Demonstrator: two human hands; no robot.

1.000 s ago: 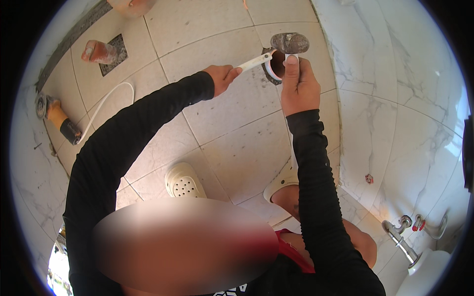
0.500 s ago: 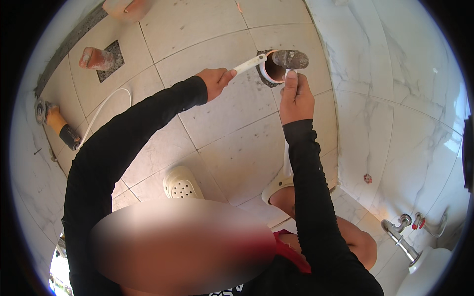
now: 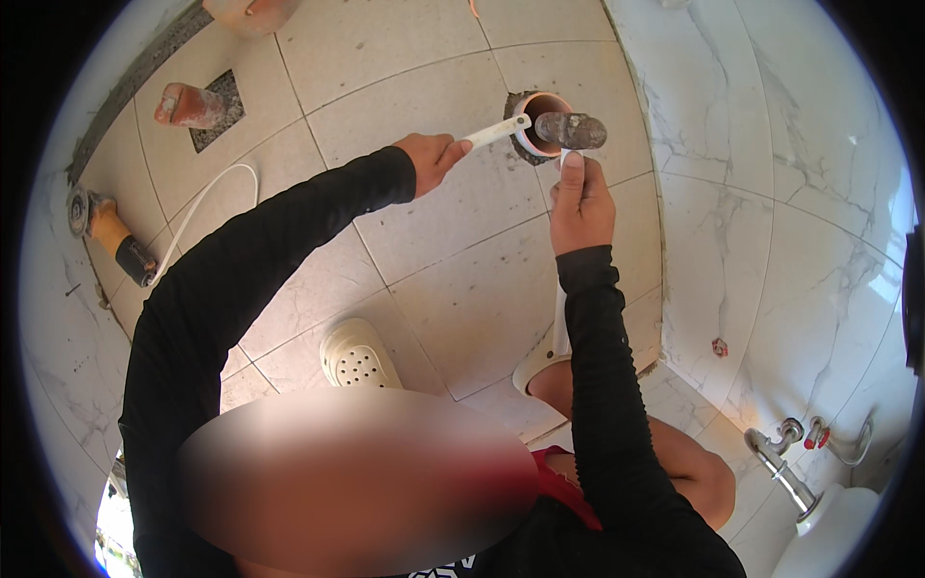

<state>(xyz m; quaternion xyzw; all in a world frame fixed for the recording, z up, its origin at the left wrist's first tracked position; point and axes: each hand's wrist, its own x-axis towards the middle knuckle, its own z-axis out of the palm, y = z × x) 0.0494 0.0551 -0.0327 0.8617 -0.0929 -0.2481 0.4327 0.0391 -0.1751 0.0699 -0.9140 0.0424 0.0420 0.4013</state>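
On my feed, the left hand gripped the bar, its tip over the pipe's left edge. The right hand clasped the hammer, whose head had shifted from the pipe's far-right edge to its right, uncovering more far rim.

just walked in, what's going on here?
The person's left grip holds a white bar, its far end at the left rim of an orange pipe opening in the tiled floor. The right grip holds a hammer close under its head, which overlaps the pipe's right side in view; contact is unclear. An angle grinder lies far left.
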